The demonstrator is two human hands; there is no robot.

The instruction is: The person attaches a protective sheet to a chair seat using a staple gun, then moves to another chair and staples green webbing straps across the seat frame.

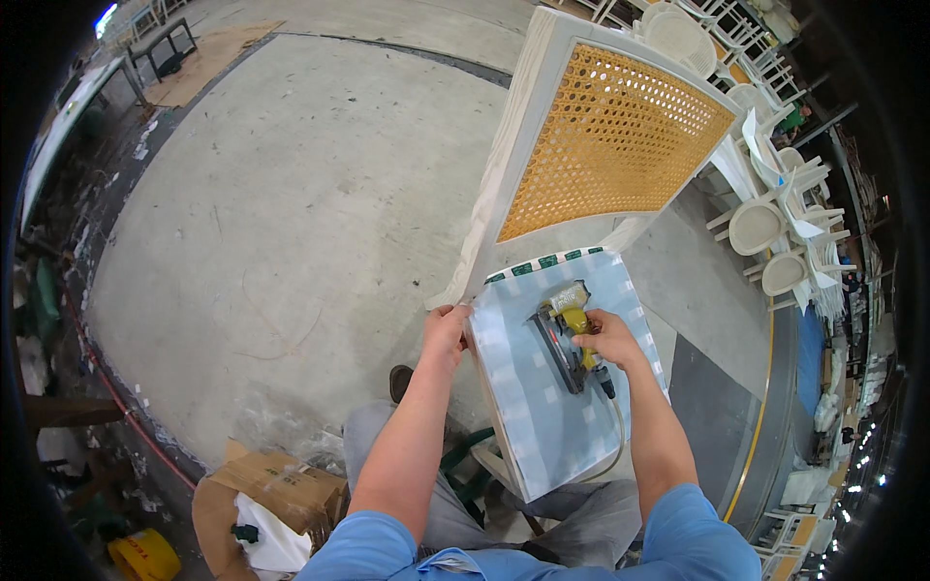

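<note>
A pale chair with a woven cane back [620, 136] stands before me, its seat covered in light blue checked fabric [523, 407]. Green strips on white [548, 261] show along the seat's rear edge. My left hand [447, 329] is closed at the seat's rear left corner, fingers pinching the fabric edge beside the chair post [475, 257]. What lies under those fingers is hidden. On the seat, my right hand [612, 340] grips a yellow-green and black pneumatic stapler [564, 334]. A thin air hose [621, 426] runs from it toward the seat's front edge.
An open cardboard box [281, 484] with white material sits at my lower left, near clear plastic wrap [281, 421]. Several pale chair frames [765, 228] are piled at the right. A red hose [126, 412] follows the left floor edge; a yellow bucket-like object [143, 556] lies below.
</note>
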